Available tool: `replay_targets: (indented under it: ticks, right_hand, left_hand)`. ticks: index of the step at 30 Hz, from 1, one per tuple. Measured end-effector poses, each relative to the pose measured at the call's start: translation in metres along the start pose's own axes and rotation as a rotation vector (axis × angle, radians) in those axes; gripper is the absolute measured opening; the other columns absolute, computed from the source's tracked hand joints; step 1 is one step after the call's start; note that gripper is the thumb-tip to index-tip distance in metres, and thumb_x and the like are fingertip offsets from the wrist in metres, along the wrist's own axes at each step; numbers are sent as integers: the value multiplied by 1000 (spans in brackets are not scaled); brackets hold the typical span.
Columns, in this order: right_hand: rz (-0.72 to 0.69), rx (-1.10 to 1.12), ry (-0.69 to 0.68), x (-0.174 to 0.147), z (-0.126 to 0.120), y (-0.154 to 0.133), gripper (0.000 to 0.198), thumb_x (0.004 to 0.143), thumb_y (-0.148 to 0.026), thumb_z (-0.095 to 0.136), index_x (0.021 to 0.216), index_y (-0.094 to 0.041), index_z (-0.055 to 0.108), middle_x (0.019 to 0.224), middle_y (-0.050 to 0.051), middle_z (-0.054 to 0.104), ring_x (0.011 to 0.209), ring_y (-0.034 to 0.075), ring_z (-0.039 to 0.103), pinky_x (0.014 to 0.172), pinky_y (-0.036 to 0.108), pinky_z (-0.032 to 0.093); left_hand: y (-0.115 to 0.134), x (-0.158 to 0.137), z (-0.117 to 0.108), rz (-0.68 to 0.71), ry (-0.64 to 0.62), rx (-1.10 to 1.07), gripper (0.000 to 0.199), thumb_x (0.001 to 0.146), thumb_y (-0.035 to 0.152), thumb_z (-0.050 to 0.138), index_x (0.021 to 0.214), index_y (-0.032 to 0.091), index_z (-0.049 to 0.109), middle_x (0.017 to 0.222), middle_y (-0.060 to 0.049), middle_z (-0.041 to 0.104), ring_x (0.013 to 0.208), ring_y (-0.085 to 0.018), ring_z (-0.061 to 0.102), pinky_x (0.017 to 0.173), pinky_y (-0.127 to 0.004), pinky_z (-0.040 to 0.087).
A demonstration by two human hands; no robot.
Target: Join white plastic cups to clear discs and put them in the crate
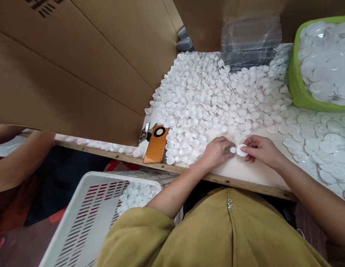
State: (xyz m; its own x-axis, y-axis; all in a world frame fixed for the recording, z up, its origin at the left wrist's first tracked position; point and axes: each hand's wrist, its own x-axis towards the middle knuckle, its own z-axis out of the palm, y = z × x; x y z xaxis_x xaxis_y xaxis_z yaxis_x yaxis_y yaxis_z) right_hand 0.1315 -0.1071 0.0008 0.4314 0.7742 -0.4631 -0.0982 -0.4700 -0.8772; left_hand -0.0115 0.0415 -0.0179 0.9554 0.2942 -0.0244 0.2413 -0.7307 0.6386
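Close to the table's front edge, my left hand (217, 152) pinches a small white plastic piece (233, 150). Facing it, my right hand (260, 150) grips a larger round white plastic disc (240, 150) between thumb and fingers. The two pieces are side by side with a narrow gap. Behind my hands spreads a heap of small white cup-like plastic pieces (205, 89). To the right of my right hand lie many flat white discs (328, 144), overlapping each other.
A green basket (293, 74) full of white discs stands back right. Plastic-wrapped dark blocks (250, 40) sit behind the heap. A cardboard panel (77, 74) rises at left, beside an orange phone (156, 145). Below the edge is a white crate (85, 215). Another person's arm (19, 163) shows left.
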Motion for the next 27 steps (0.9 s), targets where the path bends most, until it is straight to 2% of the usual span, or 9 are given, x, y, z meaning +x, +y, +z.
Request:
replay_targets:
  ticks: [2, 6, 13, 19, 24, 27]
  right_hand:
    - [55, -64, -14, 10, 10, -7, 17, 79, -22, 70, 81, -16, 54, 55, 2, 63, 50, 15, 62, 45, 21, 50]
    - [115, -207, -49, 25, 20, -9, 18, 82, -20, 69, 80, -18, 51, 54, 0, 61, 45, 15, 61, 37, 18, 45]
    - [166, -163, -95, 21, 21, -14, 21, 82, -22, 66, 78, -18, 46, 52, -1, 59, 42, 13, 58, 33, 16, 38]
    - [161, -103, -119, 19, 19, -9, 23, 78, -27, 68, 79, -18, 47, 55, 0, 61, 45, 14, 60, 36, 17, 41]
    - [169, -221, -36, 19, 22, -10, 22, 78, -28, 68, 78, -18, 47, 55, -1, 60, 44, 14, 59, 35, 18, 41]
    - [155, -272, -63, 20, 23, -13, 23, 77, -28, 68, 78, -19, 47, 53, -1, 60, 44, 14, 60, 36, 18, 42]
  left_hand:
    - [-3, 3, 6, 5, 26, -8, 19, 79, 34, 72, 93, 21, 72, 89, -3, 65, 84, -17, 61, 77, -27, 48]
    - [-7, 4, 10, 6, 35, -5, 21, 76, 38, 74, 85, 19, 72, 82, -2, 66, 78, -15, 60, 69, -25, 45]
    - [-8, 5, 6, -3, 0, -15, 29, 76, 46, 72, 88, 20, 73, 82, -3, 68, 79, -17, 61, 69, -26, 44]
    - [-10, 7, 4, 32, -35, -9, 26, 78, 44, 71, 88, 20, 72, 84, -2, 68, 81, -17, 61, 69, -26, 43]
    - [-11, 7, 3, 54, -50, 21, 25, 79, 44, 69, 84, 19, 70, 83, -3, 68, 80, -17, 61, 67, -27, 43]
    - [-11, 8, 4, 31, -44, 29, 26, 78, 45, 70, 85, 20, 71, 83, -3, 68, 81, -18, 61, 68, -28, 43]
